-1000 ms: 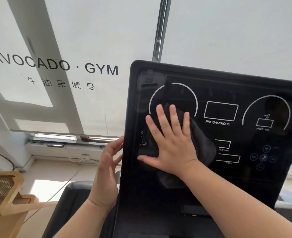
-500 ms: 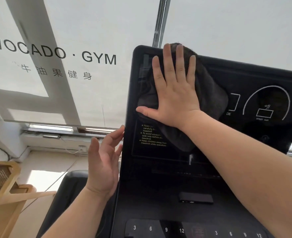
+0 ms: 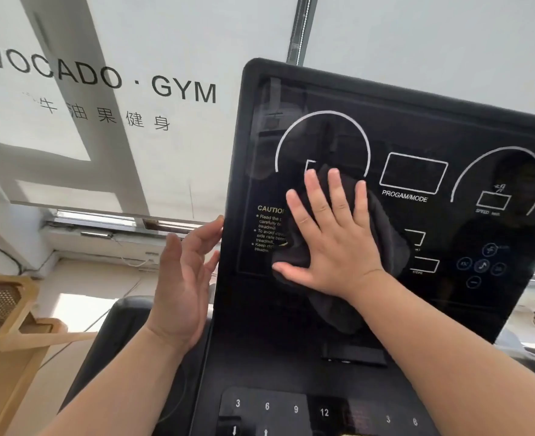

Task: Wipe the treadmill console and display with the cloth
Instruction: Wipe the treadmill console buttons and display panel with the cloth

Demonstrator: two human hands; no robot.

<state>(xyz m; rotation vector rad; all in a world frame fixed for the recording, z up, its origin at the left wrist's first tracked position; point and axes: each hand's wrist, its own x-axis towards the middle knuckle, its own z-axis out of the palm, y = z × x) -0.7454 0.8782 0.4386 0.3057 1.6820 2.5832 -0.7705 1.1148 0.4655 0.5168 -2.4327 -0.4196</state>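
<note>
Black display [image 3: 417,127] under flat right hand [image 3: 338,243], cloth [image 3: 386,247] beneath.

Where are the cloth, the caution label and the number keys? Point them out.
cloth [image 3: 382,247]: head view, dark fold right of the hand.
caution label [image 3: 267,229]: head view, its printed lines left of the cloth.
number keys [image 3: 296,409]: head view, the key marked 9.

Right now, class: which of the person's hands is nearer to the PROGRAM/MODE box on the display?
Right. The right hand presses the cloth just left of and below the box; the left hand sits off the console's left edge.
</note>
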